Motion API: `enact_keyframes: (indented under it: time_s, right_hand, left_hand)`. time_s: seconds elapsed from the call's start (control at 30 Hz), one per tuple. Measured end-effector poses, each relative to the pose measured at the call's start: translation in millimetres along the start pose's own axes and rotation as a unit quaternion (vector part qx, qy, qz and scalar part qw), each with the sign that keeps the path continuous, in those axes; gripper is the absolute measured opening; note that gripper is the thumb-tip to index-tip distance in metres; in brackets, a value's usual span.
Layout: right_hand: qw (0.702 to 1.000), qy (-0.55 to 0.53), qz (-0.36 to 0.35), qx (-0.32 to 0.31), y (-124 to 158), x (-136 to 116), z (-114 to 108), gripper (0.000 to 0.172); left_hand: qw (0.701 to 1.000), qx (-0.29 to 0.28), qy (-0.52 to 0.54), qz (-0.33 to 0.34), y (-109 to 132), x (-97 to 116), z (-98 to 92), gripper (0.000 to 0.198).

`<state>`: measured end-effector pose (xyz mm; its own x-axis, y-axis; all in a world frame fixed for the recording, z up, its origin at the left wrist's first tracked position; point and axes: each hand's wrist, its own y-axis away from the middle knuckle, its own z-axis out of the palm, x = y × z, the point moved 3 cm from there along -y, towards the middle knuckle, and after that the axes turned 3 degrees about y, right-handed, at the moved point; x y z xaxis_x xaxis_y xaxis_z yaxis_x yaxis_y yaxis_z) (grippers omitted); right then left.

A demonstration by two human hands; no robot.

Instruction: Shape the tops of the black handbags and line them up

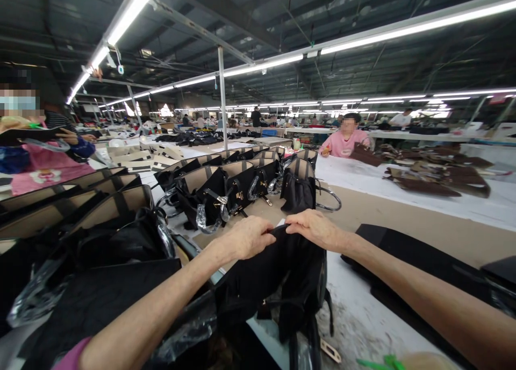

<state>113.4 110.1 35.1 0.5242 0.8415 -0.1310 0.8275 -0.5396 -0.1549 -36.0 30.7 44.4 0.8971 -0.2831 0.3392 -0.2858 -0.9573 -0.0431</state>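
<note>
A black handbag [258, 276] stands in front of me on the table, its upper edge raised between my hands. My left hand [253, 238] pinches that edge from the left, with thumb and fingers closed on it. Close beside it, my right hand [313, 228] grips the same edge from the right, fingers bent over the top. Dark straps hang at the bag's lower right. A gold-coloured metal plate [330, 351] lies by its base. The bag's inside is too dark to make out.
Rows of black bags with beige linings [201, 179] stand ahead, more at left [108, 214]. Flat black pieces [403, 257] lie at right, brown pieces [439, 176] farther back. A green-handled item [382, 362] is near the front edge. Co-workers sit at left and across the table.
</note>
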Motion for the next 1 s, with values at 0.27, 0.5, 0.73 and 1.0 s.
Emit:
enact_keyframes:
  time_s: [0.27, 0.5, 0.73, 1.0]
  right_hand:
    - [1.0, -0.003, 0.002, 0.004, -3.7, -1.8, -0.1, 0.03]
    - [0.999, 0.029, -0.02, -0.002, -11.6, -19.0, -0.6, 0.026]
    - [0.996, 0.009, -0.086, -0.01, -23.4, -46.8, 1.0, 0.025]
    - [0.995, 0.072, -0.065, -0.028, -24.0, -40.2, 2.8, 0.023]
  left_hand:
    - [0.985, 0.059, -0.069, -0.145, 71.5, -11.6, 4.7, 0.029]
    - [0.975, 0.113, -0.094, -0.168, 78.1, -14.0, 16.6, 0.036]
    - [0.975, 0.127, -0.022, -0.183, 97.5, -20.3, 16.5, 0.036]
    - [0.961, 0.18, -0.028, -0.206, 135.5, -30.0, 21.2, 0.039]
